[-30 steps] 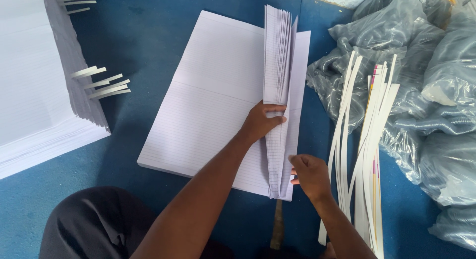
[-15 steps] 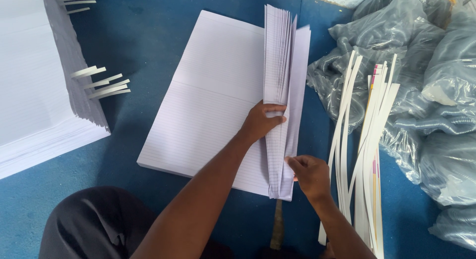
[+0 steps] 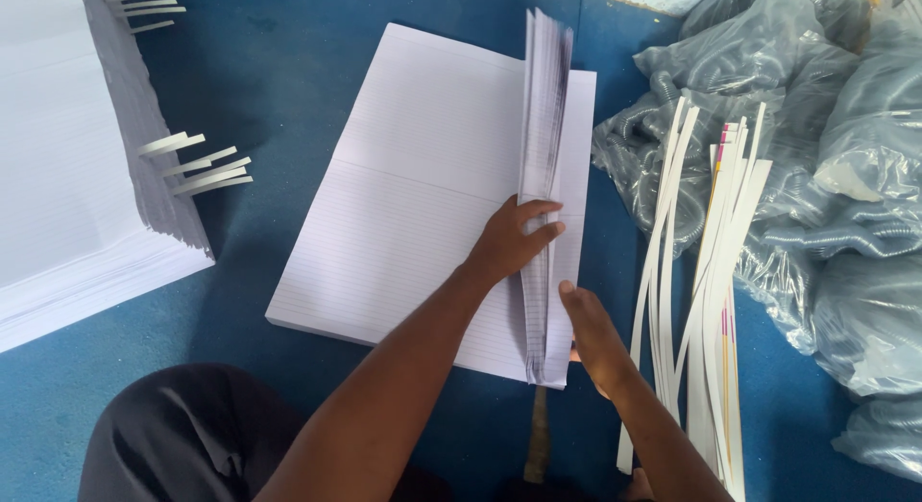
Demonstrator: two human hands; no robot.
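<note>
The stack of lined paper [image 3: 423, 185] lies flat on the blue floor [image 3: 288, 70], in the middle of the head view, and a sheaf of its sheets [image 3: 544, 127] is raised on edge along the right side. The left hand [image 3: 514, 241] is pressed against that upright sheaf, fingers curled over its edge and clamped on the sheets; the top of the sheaf is blurred. The right hand [image 3: 591, 329] is laid at the lower right corner of the stack, fingers together and flat beside the sheets; whether anything is pinched under it cannot be told. For a clean count, as it is judged, the sheaf should be kept square to the stack, the grip of the left hand held firm, and the corner steadied so that no sheet is dragged askew. Just right of the stack a bundle of long white strips [image 3: 711, 300] is spread on the floor, some with a coloured edge. Beyond them grey plastic bags [image 3: 826, 195] are heaped. At the far left a second, taller pile of paper [image 3: 67, 175] is seen, with white tabs [image 3: 197, 166] stuck out of its side. A dark knee [image 3: 182, 435] is seen at the bottom.
</note>
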